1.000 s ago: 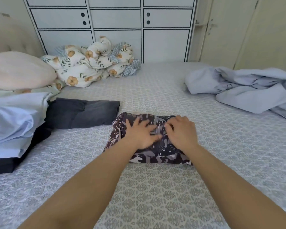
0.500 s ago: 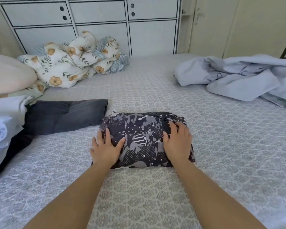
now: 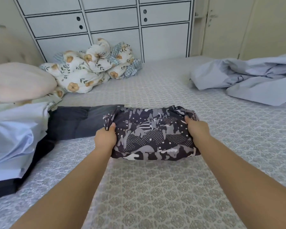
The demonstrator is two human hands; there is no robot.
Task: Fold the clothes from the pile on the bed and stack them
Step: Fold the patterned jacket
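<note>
A folded dark garment with a grey and white camouflage print (image 3: 153, 133) is held just above the patterned bed cover (image 3: 155, 187). My left hand (image 3: 105, 138) grips its left end, fingers tucked under and thumb on top. My right hand (image 3: 197, 129) grips its right end the same way. To the left lies a folded dark grey garment (image 3: 82, 121), and beside that a light blue shirt (image 3: 12, 139) on top of dark cloth. A crumpled pile of pale blue clothes (image 3: 248, 78) sits at the far right of the bed.
A floral quilt (image 3: 89, 68) is bunched at the head of the bed by a beige pillow (image 3: 18, 83). White cupboard doors (image 3: 114, 27) stand behind the bed, and a cream door (image 3: 224, 27) is at the right.
Both hands went from pressing flat on top of the camouflage garment to gripping its two ends, and the garment has lifted and shifted a little to the left.
</note>
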